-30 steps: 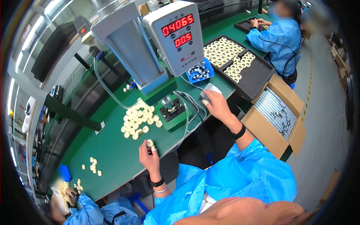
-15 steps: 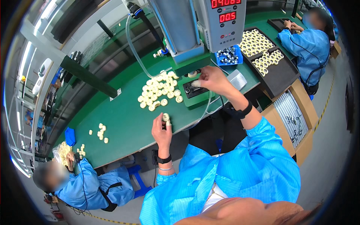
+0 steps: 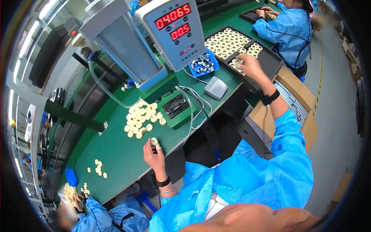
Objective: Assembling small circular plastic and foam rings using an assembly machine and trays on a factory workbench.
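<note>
Cream ring [image 3: 154, 141] sits pinched in the left hand [image 3: 154, 154] grip.

Approx counts: 1 press machine [image 3: 127, 46] w/ 1 counter box [image 3: 174, 33] showing 2 red readouts. 1 green fixture [image 3: 177, 108], 1 grey foot pedal [image 3: 215, 87], 1 blue bin [image 3: 204, 63] of metal parts. 2 black trays [image 3: 266, 62] of cream rings. 1 big pile of rings [image 3: 142, 118], roughly 25; 1 small scatter [image 3: 98, 168], approx 8. 1 ring [image 3: 154, 141] in left hand [image 3: 154, 156]. 2 other workers.
</note>
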Action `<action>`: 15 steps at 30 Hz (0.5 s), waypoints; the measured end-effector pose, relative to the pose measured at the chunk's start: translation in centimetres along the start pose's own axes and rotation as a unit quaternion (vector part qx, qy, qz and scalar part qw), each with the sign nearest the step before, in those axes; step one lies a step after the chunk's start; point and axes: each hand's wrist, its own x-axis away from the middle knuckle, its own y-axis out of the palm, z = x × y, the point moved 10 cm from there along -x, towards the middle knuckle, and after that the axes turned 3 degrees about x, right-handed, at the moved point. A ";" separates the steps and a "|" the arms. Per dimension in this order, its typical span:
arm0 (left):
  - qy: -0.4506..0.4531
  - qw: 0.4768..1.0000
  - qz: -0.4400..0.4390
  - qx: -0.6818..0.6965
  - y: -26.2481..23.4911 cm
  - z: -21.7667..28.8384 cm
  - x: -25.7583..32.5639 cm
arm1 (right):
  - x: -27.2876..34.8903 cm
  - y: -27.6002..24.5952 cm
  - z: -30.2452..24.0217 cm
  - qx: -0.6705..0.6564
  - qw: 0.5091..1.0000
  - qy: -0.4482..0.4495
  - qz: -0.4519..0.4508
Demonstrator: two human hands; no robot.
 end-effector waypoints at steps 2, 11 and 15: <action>0.001 1.000 0.002 -0.021 0.2 0.2 -0.2 | -2.1 -0.8 6.1 0.141 0.990 0.018 -0.008; -0.045 0.999 -0.016 -0.027 0.5 -0.3 -0.4 | -1.3 0.3 10.6 0.145 0.988 0.053 -0.012; -0.082 0.992 -0.018 0.090 1.2 0.4 -1.3 | -1.3 0.5 10.4 0.125 0.992 0.004 0.036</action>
